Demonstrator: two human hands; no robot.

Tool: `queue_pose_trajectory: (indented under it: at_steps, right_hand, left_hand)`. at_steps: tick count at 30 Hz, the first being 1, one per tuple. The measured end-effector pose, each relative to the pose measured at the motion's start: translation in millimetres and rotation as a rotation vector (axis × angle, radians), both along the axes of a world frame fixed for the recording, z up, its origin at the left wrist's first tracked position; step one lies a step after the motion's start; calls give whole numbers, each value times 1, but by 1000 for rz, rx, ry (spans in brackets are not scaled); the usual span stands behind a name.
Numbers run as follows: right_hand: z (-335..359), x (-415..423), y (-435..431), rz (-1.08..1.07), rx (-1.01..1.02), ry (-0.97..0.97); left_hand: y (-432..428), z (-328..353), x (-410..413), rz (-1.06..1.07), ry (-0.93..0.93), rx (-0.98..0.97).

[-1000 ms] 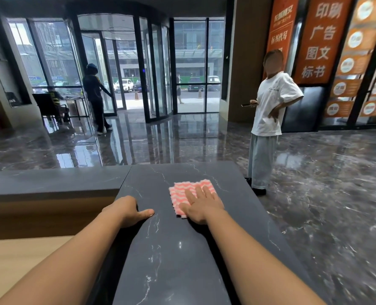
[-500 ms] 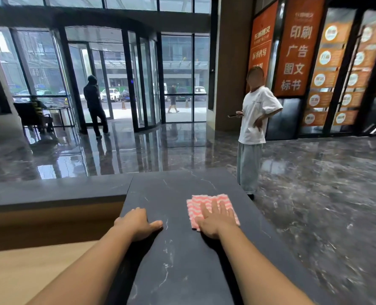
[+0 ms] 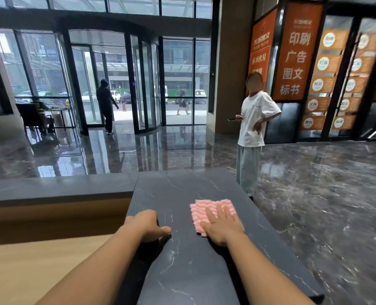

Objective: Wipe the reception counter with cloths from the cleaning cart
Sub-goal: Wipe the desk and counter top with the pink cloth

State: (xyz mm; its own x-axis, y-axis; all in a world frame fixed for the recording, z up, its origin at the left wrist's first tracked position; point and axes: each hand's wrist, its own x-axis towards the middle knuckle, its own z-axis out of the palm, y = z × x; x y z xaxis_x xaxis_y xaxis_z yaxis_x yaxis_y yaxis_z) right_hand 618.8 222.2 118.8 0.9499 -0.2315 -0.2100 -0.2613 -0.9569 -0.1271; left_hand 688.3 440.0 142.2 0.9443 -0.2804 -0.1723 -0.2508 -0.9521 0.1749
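Note:
A pink-and-white striped cloth (image 3: 204, 209) lies flat on the dark marble reception counter (image 3: 182, 186), toward its right side. My right hand (image 3: 223, 227) presses on the near part of the cloth with straight, spread fingers. My left hand (image 3: 146, 225) sits at the counter's left edge. Its thumb lies on top and its fingers curl down over the edge, out of sight. No cleaning cart is in view.
A person in a white shirt (image 3: 254, 119) stands on the lobby floor just past the counter's far right corner. A lower wooden desk (image 3: 28, 260) runs on my left, below a second counter section (image 3: 50, 186). Glass revolving doors (image 3: 116, 84) stand at the back.
My right hand has slid the cloth to the right across the counter. My left hand stays on the left edge. The view has tilted upward.

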Motion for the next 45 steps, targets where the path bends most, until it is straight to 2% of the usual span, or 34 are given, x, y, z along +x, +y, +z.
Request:
queue_pose_trajectory:
  at_steps: [5, 11, 20, 25, 37, 45]
  right_hand:
    - [4, -6, -52, -143, 8, 21]
    - [6, 5, -35, -204, 37, 43]
    - [5, 17, 47, 7, 54, 64]
    - [3, 15, 33, 29, 36, 55]
    - [4, 7, -72, -238, -8, 33]
    - [1, 2, -42, -271, 15, 0]
  left_hand:
    - [-7, 4, -7, -43, 31, 62]
    - [-13, 2, 0, -65, -29, 165]
    - [-19, 9, 0, -56, 25, 216]
    - [-19, 11, -5, -64, 28, 214]
    - [-9, 2, -7, -116, -10, 193]
    - [-6, 1, -10, -122, -16, 176]
